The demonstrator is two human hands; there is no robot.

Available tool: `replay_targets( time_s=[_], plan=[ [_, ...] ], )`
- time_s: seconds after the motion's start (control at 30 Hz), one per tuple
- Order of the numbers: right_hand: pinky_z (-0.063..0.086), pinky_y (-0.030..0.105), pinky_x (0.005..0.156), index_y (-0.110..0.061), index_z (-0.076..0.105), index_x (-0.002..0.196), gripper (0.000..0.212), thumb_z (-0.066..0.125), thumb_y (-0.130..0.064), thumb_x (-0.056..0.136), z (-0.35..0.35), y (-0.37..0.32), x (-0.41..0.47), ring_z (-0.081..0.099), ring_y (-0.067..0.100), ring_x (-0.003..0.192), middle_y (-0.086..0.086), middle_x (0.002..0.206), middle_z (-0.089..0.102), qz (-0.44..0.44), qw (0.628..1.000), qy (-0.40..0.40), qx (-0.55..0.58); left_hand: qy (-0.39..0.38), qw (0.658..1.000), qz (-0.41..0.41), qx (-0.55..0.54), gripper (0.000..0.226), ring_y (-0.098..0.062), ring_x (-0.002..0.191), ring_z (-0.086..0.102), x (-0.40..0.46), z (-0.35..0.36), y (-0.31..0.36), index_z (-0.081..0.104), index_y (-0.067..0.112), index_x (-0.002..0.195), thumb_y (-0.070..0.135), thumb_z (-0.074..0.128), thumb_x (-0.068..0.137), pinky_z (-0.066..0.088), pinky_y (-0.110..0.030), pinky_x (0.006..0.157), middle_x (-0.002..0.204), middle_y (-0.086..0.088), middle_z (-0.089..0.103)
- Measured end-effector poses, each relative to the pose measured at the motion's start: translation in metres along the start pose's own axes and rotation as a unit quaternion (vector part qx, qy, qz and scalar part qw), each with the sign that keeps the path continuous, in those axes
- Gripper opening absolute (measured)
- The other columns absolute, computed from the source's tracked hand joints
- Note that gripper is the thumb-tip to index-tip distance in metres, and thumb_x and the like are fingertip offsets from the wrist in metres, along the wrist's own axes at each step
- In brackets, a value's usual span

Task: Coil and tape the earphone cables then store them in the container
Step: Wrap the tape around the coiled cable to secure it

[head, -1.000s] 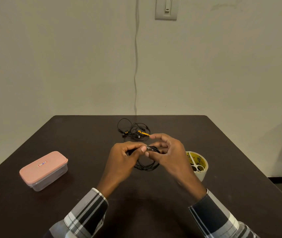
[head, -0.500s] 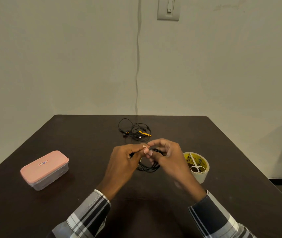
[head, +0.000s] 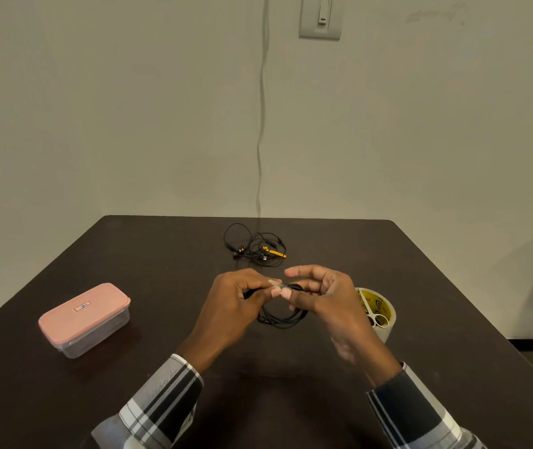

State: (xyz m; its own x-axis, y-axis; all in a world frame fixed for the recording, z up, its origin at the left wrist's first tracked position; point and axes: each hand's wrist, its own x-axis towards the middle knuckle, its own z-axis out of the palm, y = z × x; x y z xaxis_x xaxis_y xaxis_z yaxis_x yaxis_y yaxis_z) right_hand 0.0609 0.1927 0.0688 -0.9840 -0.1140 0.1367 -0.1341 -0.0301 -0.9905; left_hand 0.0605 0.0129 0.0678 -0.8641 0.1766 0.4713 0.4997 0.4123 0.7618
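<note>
Dark table (head: 161,254): left hand (head: 236,299) pinches black earphone coil (head: 283,319); right hand (head: 323,296) pinches tape piece (head: 275,282) onto it. Taping step, likely; next needs tape wrapped tight round coil.

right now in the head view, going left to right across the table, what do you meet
pink-lidded container → left hand → coiled black earphone cable held between both hands → right hand → tape roll with small scissors resting inside it. The second, tangled earphones lie farther back, overlapping the hands' span.
</note>
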Motion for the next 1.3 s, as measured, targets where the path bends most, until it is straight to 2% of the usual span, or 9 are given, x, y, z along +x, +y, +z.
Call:
replay_targets(
  time_s=[0.23, 0.43, 0.53, 0.63, 0.77, 0.93, 1.07, 1.17, 1.3],
  plan=[
    [0.053, 0.021, 0.061, -0.006, 0.072, 0.099, 0.020, 0.080, -0.013, 0.082, 0.008, 0.004, -0.002, 0.065, 0.015, 0.061, 0.011, 0.075, 0.076, -0.026, 0.997, 0.068, 0.023, 0.031, 0.998, 0.038, 0.030, 0.020, -0.010, 0.081, 0.068, -0.003, 0.008, -0.002, 0.079, 0.025, 0.102, 0.014, 0.074, 0.086, 0.054, -0.038, 0.072, 0.085, 0.008, 0.073],
    [0.053, 0.023, 0.056, -0.012, 0.062, 0.097, 0.025, 0.081, -0.013, 0.082, 0.013, 0.004, -0.003, 0.065, 0.015, 0.055, 0.014, 0.069, 0.074, -0.050, 0.989, 0.134, 0.025, 0.099, 0.993, 0.031, 0.063, 0.069, -0.001, 0.080, 0.070, -0.005, 0.017, 0.000, 0.048, 0.023, 0.143, 0.024, 0.079, 0.082, 0.057, -0.030, 0.078, 0.084, 0.012, 0.075],
    [0.053, 0.024, 0.055, -0.014, 0.063, 0.087, 0.017, 0.080, -0.013, 0.083, 0.013, 0.005, -0.004, 0.065, 0.016, 0.054, 0.013, 0.065, 0.073, -0.069, 0.988, 0.135, 0.004, 0.106, 0.989, 0.052, 0.092, 0.055, 0.000, 0.079, 0.068, -0.009, 0.017, 0.004, 0.043, 0.042, 0.124, 0.028, 0.078, 0.083, 0.057, -0.028, 0.072, 0.083, 0.014, 0.072],
    [0.054, 0.023, 0.057, -0.022, 0.073, 0.083, 0.009, 0.079, -0.015, 0.085, 0.013, 0.005, -0.004, 0.068, 0.014, 0.057, 0.008, 0.067, 0.074, -0.083, 0.988, 0.126, -0.046, 0.095, 0.974, 0.115, 0.169, 0.034, -0.010, 0.078, 0.064, -0.013, 0.017, 0.005, 0.048, 0.035, 0.106, 0.022, 0.074, 0.087, 0.054, -0.036, 0.067, 0.087, 0.012, 0.068],
    [0.057, 0.028, 0.061, -0.028, 0.079, 0.081, 0.017, 0.076, -0.013, 0.087, 0.010, 0.004, -0.003, 0.071, 0.011, 0.065, -0.004, 0.076, 0.077, -0.103, 0.982, 0.100, -0.123, 0.081, 0.952, 0.163, 0.246, 0.022, -0.019, 0.077, 0.062, -0.012, 0.017, 0.005, 0.069, 0.019, 0.109, 0.014, 0.073, 0.088, 0.054, -0.039, 0.062, 0.089, 0.002, 0.069],
    [0.056, 0.023, 0.076, -0.025, 0.081, 0.095, 0.017, 0.078, -0.012, 0.085, 0.004, -0.001, -0.001, 0.069, -0.002, 0.076, -0.011, 0.087, 0.078, -0.125, 0.954, 0.073, -0.262, 0.065, 0.937, 0.167, 0.299, 0.019, -0.022, 0.075, 0.062, -0.012, 0.018, 0.002, 0.072, 0.009, 0.104, 0.010, 0.072, 0.085, 0.054, -0.039, 0.052, 0.088, -0.003, 0.067],
    [0.053, 0.029, 0.083, -0.022, 0.079, 0.106, 0.019, 0.069, -0.014, 0.092, 0.006, -0.007, -0.002, 0.068, 0.011, 0.093, -0.002, 0.101, 0.077, -0.188, 0.885, 0.025, -0.426, 0.048, 0.932, 0.157, 0.323, 0.028, -0.024, 0.076, 0.060, -0.012, 0.019, 0.005, 0.070, 0.007, 0.099, 0.000, 0.080, 0.074, 0.053, -0.033, 0.047, 0.087, -0.005, 0.064],
    [0.050, 0.033, 0.082, -0.023, 0.073, 0.111, 0.021, 0.059, -0.016, 0.098, 0.008, -0.008, -0.003, 0.064, 0.015, 0.093, -0.001, 0.100, 0.072, -0.188, 0.837, 0.002, -0.514, 0.010, 0.926, 0.126, 0.356, 0.033, -0.021, 0.078, 0.060, -0.011, 0.019, 0.008, 0.067, 0.011, 0.096, 0.001, 0.082, 0.069, 0.038, -0.018, 0.047, 0.089, -0.003, 0.061],
    [0.046, 0.030, 0.072, -0.017, 0.070, 0.099, 0.013, 0.058, -0.017, 0.099, 0.003, -0.011, -0.004, 0.058, 0.013, 0.081, -0.004, 0.087, 0.065, -0.168, 0.860, -0.017, -0.482, -0.027, 0.936, 0.085, 0.340, 0.020, -0.015, 0.098, 0.044, -0.007, 0.020, 0.002, 0.057, 0.016, 0.113, 0.011, 0.055, 0.094, 0.038, -0.022, 0.063, 0.112, 0.001, 0.050]
  ],
)
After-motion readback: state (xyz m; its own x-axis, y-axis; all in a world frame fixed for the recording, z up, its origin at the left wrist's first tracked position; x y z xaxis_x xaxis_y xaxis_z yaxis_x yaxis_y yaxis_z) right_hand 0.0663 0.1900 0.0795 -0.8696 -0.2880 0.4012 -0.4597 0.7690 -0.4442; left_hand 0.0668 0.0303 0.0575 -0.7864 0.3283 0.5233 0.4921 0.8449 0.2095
